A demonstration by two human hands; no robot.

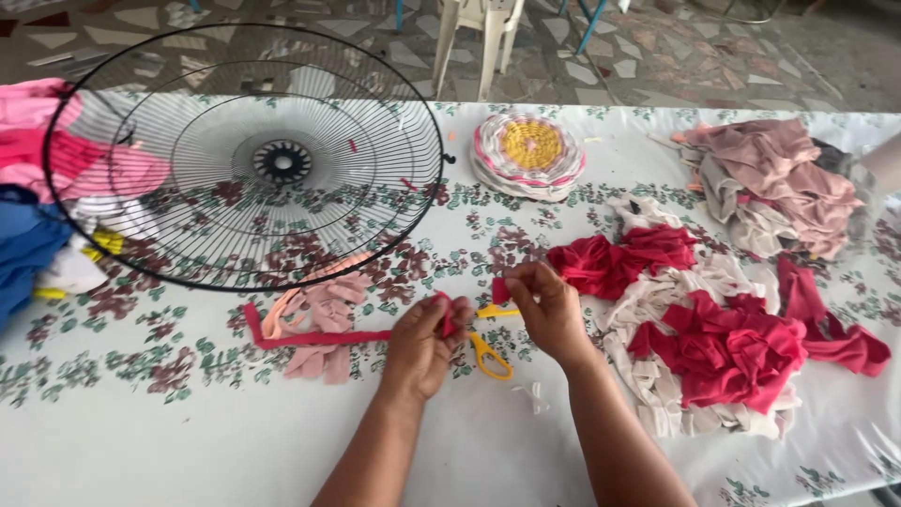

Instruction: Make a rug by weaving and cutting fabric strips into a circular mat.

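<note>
Both hands pinch the red fabric strip [319,336]: left hand [424,343], right hand [549,310]. I'd watch the yellow-handled scissors [490,355] underneath; could snag the strip.

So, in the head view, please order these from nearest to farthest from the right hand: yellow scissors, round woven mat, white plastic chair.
From the right hand:
1. Yellow scissors, on the table just below and left of the hand.
2. Round woven mat, further up the table, by the fan grille's right edge.
3. White plastic chair, on the floor beyond the table.
</note>
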